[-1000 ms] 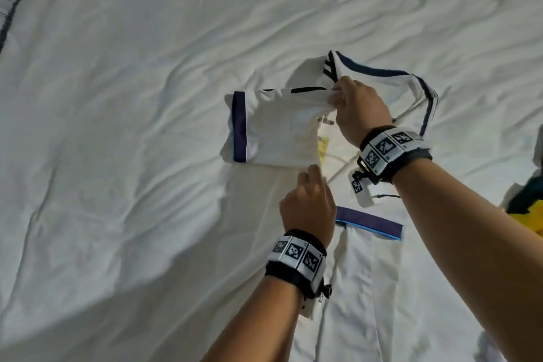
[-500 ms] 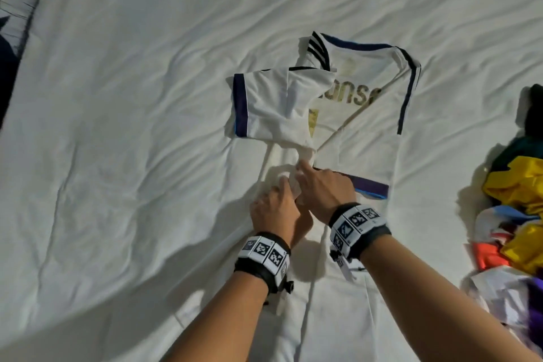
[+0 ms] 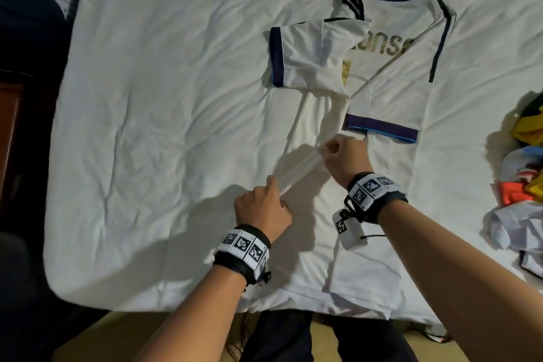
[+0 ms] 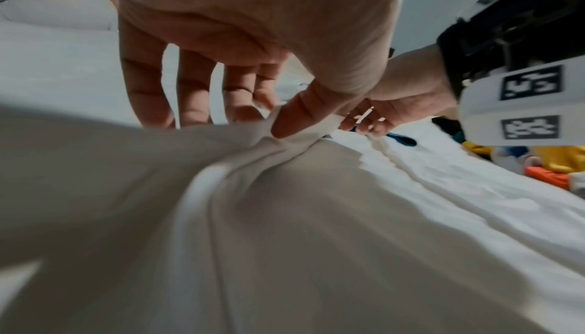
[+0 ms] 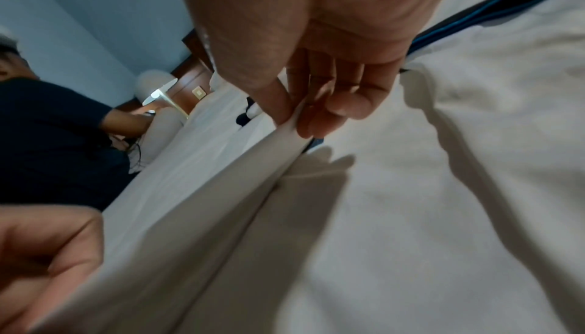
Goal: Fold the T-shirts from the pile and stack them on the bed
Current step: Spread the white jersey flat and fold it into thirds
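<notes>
T-shirt [image 3: 390, 73], white with navy trim, lies flat on the bed [image 3: 164, 97], collar at 12 o'clock, hem hanging at the near edge at 6. Since a second ago both hands have dropped from the sleeve area down to the left side seam of the body. Half a second ago they were bunched together on that edge; now I see them spread apart along it, pulling it taut. Left hand [image 3: 261, 209] pinches the edge at about 7 o'clock of the shirt, thumb against fingers. Right hand [image 3: 346, 156] pinches the same edge higher up, toward 9 o'clock, just below the folded-in right sleeve cuff [image 3: 382, 129]. Left sleeve [image 3: 305, 59] is already folded across the chest and stays put. I read this as the sleeve step done, side panel fold starting. Pile of coloured clothes [image 3: 526, 161] sits at 3 o'clock, well apart, still waiting.
</notes>
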A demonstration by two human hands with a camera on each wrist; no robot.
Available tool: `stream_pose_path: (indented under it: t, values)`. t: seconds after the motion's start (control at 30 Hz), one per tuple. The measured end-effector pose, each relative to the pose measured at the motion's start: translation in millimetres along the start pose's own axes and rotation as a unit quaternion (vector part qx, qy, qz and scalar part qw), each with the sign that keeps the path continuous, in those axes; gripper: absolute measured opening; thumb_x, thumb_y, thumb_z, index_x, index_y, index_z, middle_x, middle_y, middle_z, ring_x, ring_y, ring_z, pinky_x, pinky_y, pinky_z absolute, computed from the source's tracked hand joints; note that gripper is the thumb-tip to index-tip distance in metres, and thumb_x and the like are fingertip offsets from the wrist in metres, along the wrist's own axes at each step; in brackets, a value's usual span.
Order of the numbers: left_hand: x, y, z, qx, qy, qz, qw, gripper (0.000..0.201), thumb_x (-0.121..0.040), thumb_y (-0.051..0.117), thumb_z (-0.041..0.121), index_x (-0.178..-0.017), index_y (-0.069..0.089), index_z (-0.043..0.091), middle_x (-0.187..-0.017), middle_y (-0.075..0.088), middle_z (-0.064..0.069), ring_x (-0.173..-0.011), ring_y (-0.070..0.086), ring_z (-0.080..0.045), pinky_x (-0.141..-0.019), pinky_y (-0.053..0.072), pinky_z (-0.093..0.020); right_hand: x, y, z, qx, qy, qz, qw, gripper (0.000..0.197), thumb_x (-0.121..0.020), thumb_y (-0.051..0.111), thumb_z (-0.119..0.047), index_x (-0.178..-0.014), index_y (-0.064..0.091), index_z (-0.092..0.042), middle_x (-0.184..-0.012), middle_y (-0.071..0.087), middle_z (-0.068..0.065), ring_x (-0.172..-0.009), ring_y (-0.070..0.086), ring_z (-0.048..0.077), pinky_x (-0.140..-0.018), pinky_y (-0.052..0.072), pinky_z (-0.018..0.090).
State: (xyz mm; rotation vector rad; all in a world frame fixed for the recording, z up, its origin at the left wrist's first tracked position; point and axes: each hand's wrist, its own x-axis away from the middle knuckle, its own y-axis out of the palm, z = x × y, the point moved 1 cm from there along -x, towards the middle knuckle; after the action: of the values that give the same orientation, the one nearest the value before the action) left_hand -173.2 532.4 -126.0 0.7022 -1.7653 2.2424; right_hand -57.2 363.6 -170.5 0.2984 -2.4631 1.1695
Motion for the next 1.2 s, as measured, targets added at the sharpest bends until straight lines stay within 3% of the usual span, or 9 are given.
stream_pose_path:
  t: [0.17, 0.23, 0.37, 0.53, 0.67, 0.83, 0.93, 1.03, 1.2]
  values:
    - [44.6, 14.9, 22.0, 0.076, 0.169, -0.058, 0.981, 0.034, -0.093, 0.053, 0.008, -0.124, 0.042, 0.016, -0.086, 0.065, -0.002, -0.073, 0.065, -0.027, -0.069, 0.054, -0.036, 8.2, -8.4, 9.8, -0.073, 0.012, 0.043, 0.996, 0.010, -0.091, 0.065, -0.013, -0.094, 0.075, -0.014, -0.083, 0.071, 0.000, -0.076, 0.066, 0.014, -0.063, 0.041, 0.006]
    - [54.7, 19.2, 30.2, 0.113, 0.217, -0.078, 0.966, 0.026, -0.098, 0.053, 0.016, -0.123, 0.046, 0.018, -0.083, 0.067, 0.000, -0.068, 0.063, -0.023, -0.067, 0.055, -0.035, 8.3, -6.7, 16.5, -0.074, 0.030, 0.044, 0.996, 0.013, -0.094, 0.063, -0.015, -0.101, 0.074, -0.013, -0.085, 0.070, 0.000, -0.070, 0.061, 0.009, -0.056, 0.038, 0.002]
    - [45.6, 16.3, 24.4, 0.083, 0.174, -0.010, 0.981, 0.023, -0.100, 0.051, 0.034, -0.115, 0.049, 0.017, -0.091, 0.066, -0.004, -0.078, 0.063, -0.028, -0.069, 0.054, -0.039, 12.7, 0.3, 24.7, -0.127, 0.086, 0.037, 0.988, 0.033, -0.096, 0.065, -0.030, -0.125, 0.056, -0.018, -0.092, 0.066, 0.001, -0.072, 0.061, 0.008, -0.056, 0.043, 0.020]
    - [42.8, 27.3, 5.4, -0.096, 0.150, -0.058, 0.982, 0.035, -0.100, 0.050, 0.047, -0.113, 0.055, 0.016, -0.109, 0.065, -0.008, -0.100, 0.064, -0.032, -0.077, 0.045, -0.040, 19.5, 10.2, 25.1, -0.172, 0.118, 0.045, 0.977, 0.064, -0.089, 0.074, -0.027, -0.140, 0.037, -0.021, -0.094, 0.068, 0.004, -0.081, 0.068, 0.021, -0.067, 0.057, 0.033]
    - [58.6, 44.1, 4.1, -0.130, 0.155, -0.070, 0.977, 0.043, -0.094, 0.053, 0.049, -0.116, 0.056, 0.013, -0.105, 0.065, -0.012, -0.099, 0.061, -0.033, -0.076, 0.045, -0.040, 26.0, 15.5, 20.6, -0.193, 0.132, 0.033, 0.972, 0.073, -0.088, 0.073, -0.020, -0.146, 0.029, -0.017, -0.099, 0.068, 0.010, -0.082, 0.066, 0.018, -0.058, 0.047, 0.021]
    - [65.8, 50.4, 2.0, -0.146, 0.122, -0.123, 0.974, 0.039, -0.069, 0.079, 0.040, -0.093, 0.069, 0.011, -0.076, 0.065, -0.010, -0.070, 0.063, -0.030, -0.058, 0.047, -0.036, 45.4, 30.6, 15.1, -0.142, 0.131, -0.031, 0.981, 0.049, -0.088, 0.073, -0.030, -0.127, 0.046, -0.015, -0.109, 0.063, 0.010, -0.090, 0.065, 0.025, -0.073, 0.061, 0.042]
    - [70.5, 49.0, 6.6, -0.141, 0.140, -0.084, 0.976, 0.030, -0.067, 0.083, 0.022, -0.090, 0.067, 0.010, -0.066, 0.064, -0.009, -0.061, 0.063, -0.029, -0.054, 0.049, -0.035, 54.7, 32.0, 14.1, -0.137, 0.115, -0.028, 0.983, 0.039, -0.094, 0.068, -0.027, -0.125, 0.050, -0.013, -0.102, 0.063, 0.006, -0.081, 0.062, 0.019, -0.057, 0.048, 0.024]
    - [85.7, 31.4, 15.3, -0.101, 0.156, -0.075, 0.980, 0.025, -0.081, 0.067, 0.010, -0.104, 0.058, 0.011, -0.079, 0.066, -0.008, -0.071, 0.065, -0.029, -0.063, 0.053, -0.038, 59.7, 28.1, 17.2, -0.154, 0.102, 0.007, 0.983, 0.028, -0.096, 0.064, -0.024, -0.120, 0.053, -0.015, -0.089, 0.060, -0.001, -0.075, 0.057, 0.010, -0.055, 0.041, 0.019]
    - [86.9, 42.2, 14.3, -0.059, 0.189, -0.067, 0.978, 0.015, -0.099, 0.054, 0.019, -0.113, 0.053, 0.013, -0.096, 0.064, -0.006, -0.079, 0.067, -0.028, -0.064, 0.051, -0.039, 64.0, 23.0, 24.4, -0.157, 0.107, 0.030, 0.981, 0.023, -0.097, 0.065, -0.025, -0.115, 0.053, -0.018, -0.087, 0.058, -0.003, -0.070, 0.054, 0.004, -0.048, 0.036, 0.011]
